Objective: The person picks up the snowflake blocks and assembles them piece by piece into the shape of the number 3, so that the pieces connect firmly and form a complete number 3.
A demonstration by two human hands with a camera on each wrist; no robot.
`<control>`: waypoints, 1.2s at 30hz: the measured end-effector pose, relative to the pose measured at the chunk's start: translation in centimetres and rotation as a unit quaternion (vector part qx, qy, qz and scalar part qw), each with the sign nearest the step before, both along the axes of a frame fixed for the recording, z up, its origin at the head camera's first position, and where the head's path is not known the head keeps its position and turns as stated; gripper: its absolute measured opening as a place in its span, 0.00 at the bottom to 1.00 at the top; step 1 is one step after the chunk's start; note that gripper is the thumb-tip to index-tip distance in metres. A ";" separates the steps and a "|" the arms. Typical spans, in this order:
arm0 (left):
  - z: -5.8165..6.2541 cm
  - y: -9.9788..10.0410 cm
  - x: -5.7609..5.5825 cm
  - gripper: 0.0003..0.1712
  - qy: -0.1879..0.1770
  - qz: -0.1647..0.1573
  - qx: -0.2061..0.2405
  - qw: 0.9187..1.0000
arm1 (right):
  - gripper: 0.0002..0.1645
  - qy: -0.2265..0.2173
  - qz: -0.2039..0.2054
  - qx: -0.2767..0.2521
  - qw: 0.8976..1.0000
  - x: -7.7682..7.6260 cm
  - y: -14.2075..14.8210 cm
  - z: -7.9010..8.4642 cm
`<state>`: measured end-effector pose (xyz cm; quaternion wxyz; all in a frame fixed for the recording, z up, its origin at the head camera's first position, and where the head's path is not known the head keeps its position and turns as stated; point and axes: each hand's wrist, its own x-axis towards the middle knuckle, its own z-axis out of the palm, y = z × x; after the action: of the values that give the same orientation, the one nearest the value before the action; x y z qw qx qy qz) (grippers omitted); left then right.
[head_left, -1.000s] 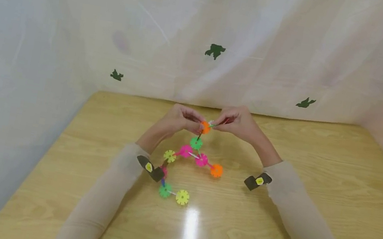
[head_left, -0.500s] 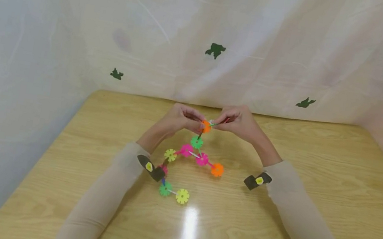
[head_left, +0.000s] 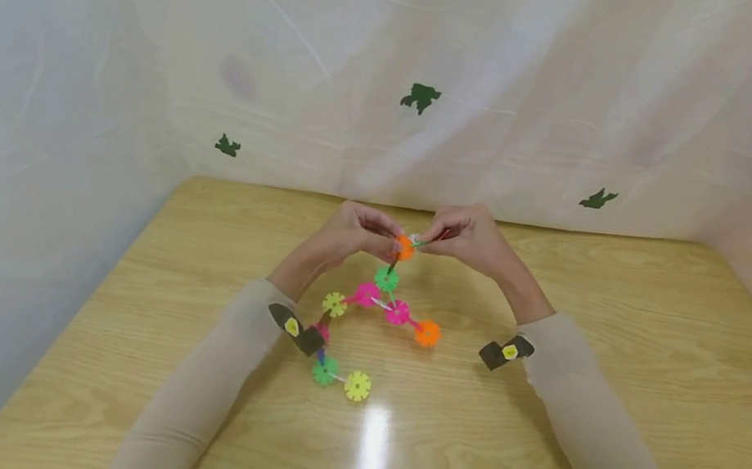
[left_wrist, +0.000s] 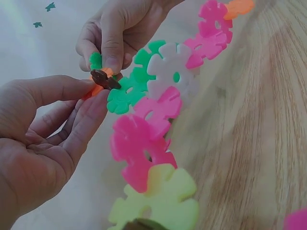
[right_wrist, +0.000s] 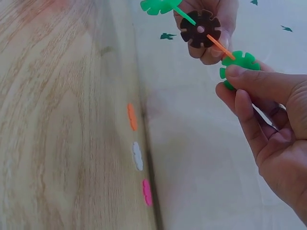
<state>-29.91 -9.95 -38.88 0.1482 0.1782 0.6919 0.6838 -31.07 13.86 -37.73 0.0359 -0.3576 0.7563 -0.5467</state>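
Observation:
Slotted plastic flower discs are joined in a branching chain over the table. In the head view my left hand (head_left: 357, 235) pinches its far end, by the orange disc (head_left: 405, 248). My right hand (head_left: 468, 237) pinches a green disc (right_wrist: 244, 60) between thumb and fingers, and this disc meets the edge of the orange one in the right wrist view. A brown disc (right_wrist: 200, 28) links the orange disc to another green disc (left_wrist: 127, 93). Beyond it come a white disc (left_wrist: 170, 72) and pink discs (left_wrist: 132, 148). How deep the slots fit is too small to tell.
The chain continues toward me to a yellow disc (head_left: 357, 387) and rightward to another orange disc (head_left: 427, 334). Orange (right_wrist: 132, 116), white (right_wrist: 137, 156) and pink (right_wrist: 147, 192) discs lie near the edge of the wooden table (right_wrist: 62, 143). A leaf-patterned cloth (head_left: 511, 141) hangs behind.

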 end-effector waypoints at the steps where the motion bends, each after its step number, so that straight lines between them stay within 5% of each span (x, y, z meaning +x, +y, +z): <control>1: 0.0 0.0 0.0 0.11 -0.001 -0.001 -0.002 1.000 | 0.04 0.000 0.003 0.000 1.000 0.0 0.0 0.0; 19: 0.4 -0.3 0.1 0.08 0.009 -0.033 -0.018 0.999 | 0.05 0.012 0.034 0.008 0.999 0.2 -0.1 0.3; 36: 0.5 -0.4 0.1 0.12 0.002 -0.023 -0.028 0.999 | 0.06 0.053 0.005 0.040 0.998 0.5 -0.6 0.4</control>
<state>-29.80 -10.30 -38.33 0.1674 0.1912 0.7067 0.6603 -30.60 13.24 -37.37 0.0125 -0.3879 0.7769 -0.4958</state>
